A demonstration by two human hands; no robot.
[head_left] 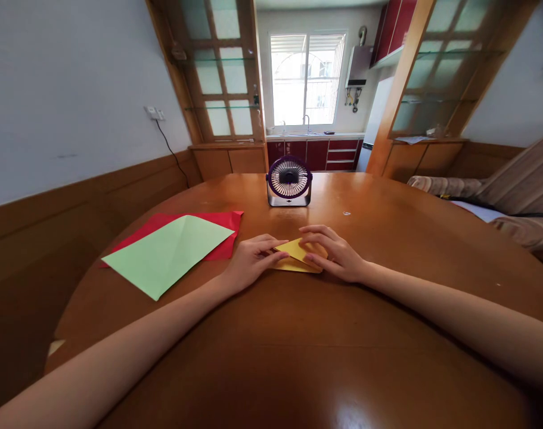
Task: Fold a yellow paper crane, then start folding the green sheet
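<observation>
Clearly no writing or brand is legible anywhere. Your left hand point(248, 260) and right hand point(336, 253) both press flat, fingers spread, on a folded yellow paper point(293, 255) with a triangular shape, lying mid-surface point(325, 333), which is round, glossy wood. To your left, a creased pale green sheet point(168, 253) overlaps a red sheet point(217, 229); a small purple-rimmed fan point(289, 182) stands beyond.

two bare forearms, no sleeves, slender fingers point(271, 257)

Bare table point(387, 238) right of and before the hands; green sheet point(168, 253) over red sheet point(222, 229) at left; fan point(289, 182) beyond.
</observation>
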